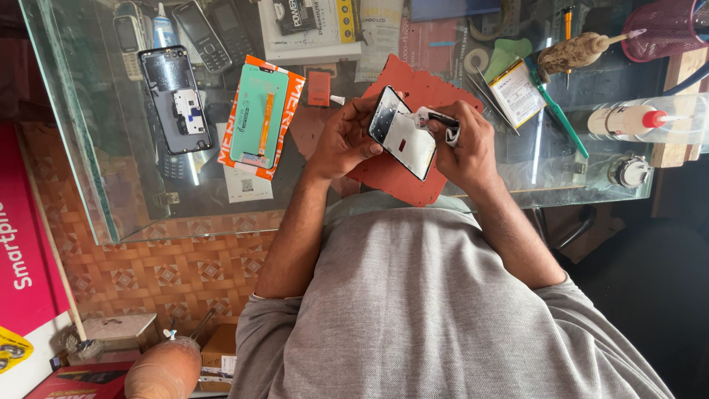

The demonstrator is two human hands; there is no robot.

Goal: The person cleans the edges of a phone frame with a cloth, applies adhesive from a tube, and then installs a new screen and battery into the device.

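Here, above the red mat (402, 177), the left hand (341, 140) grips a phone screen panel (402, 133) while the right hand (465, 148) pinches a small white tube (436, 118) against it.

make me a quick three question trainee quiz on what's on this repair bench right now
1. True or false: the left hand holds the phone screen panel tilted above the red mat.
2. What does the right hand press to the panel? A) a small black and white tube B) a hammer C) a green toothbrush
3. Fill in: the opened phone body lies to the ___ of the orange-edged display box in the picture.

Key
1. true
2. A
3. left
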